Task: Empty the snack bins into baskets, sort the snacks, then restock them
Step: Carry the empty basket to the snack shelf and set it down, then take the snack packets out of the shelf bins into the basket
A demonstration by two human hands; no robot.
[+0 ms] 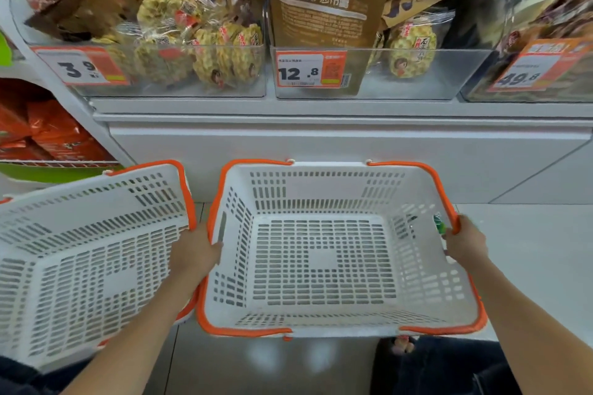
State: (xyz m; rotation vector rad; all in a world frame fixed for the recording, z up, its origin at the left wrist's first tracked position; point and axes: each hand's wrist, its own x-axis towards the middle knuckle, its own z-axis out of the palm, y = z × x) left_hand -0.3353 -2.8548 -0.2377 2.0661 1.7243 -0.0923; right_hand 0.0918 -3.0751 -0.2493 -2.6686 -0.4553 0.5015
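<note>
A white slotted basket [324, 317] with orange handles sits in front of me, with nothing inside. My left hand [195, 253] grips its left rim, fingers curled over the wall. My right hand [463, 240] grips the right rim at the orange handle. A second white basket [80, 253] stands tilted to the left, also holding nothing. Above, clear snack bins line the shelf: the left bin [179, 74] holds round yellow wrapped snacks [221, 54], and the middle bin [417, 74] holds a brown Sable bag [324, 3] and one yellow snack [412, 51].
A third bin [529, 80] with dark packs and a 49.8 price tag is at the right. Orange bags [48, 135] fill a lower shelf at the left. A white cabinet front [321, 151] lies behind the baskets. The floor [256, 369] is glossy grey.
</note>
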